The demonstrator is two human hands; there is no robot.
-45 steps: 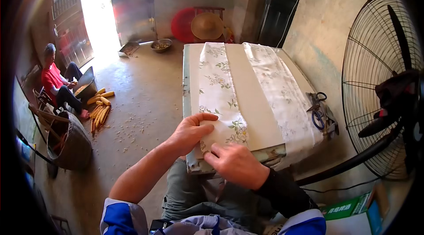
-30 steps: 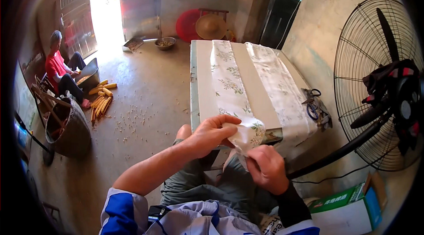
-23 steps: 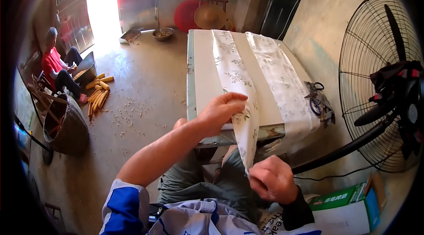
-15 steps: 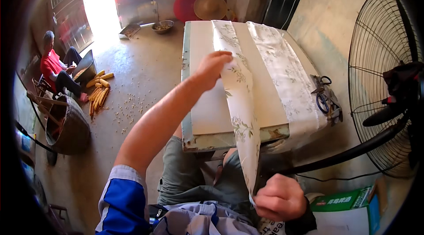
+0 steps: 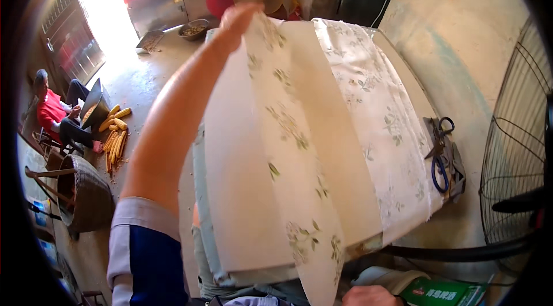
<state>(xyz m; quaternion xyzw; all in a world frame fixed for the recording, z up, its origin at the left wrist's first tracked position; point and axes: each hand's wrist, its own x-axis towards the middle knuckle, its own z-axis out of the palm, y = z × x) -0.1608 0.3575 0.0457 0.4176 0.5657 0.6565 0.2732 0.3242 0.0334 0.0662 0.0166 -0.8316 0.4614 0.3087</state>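
Note:
A long strip of white fabric point(image 5: 288, 127) printed with green leaves runs lengthwise over the pale table. At the table's far edge my left hand point(image 5: 245, 17), slightly blurred, is closed on the strip's far end. The near end tapers over the front edge toward my right hand point(image 5: 371, 296), low in the picture. That hand looks closed on it, with its fingertips cut off by the lower border. A wider piece of the same floral fabric point(image 5: 374, 116) lies flat to the right.
On the table's right edge lie dark-handled scissors point(image 5: 440, 162). A large standing fan point(image 5: 515, 150) is at the right, above a green box point(image 5: 440, 291). To the left, a seated person in red point(image 5: 52, 110) is beside corn cobs point(image 5: 117, 139) and a woven basket point(image 5: 86, 196).
My left hand has moved away from me to the table's far edge with the strip. The view has shifted closer over the table, and my right hand now sits lower in the picture.

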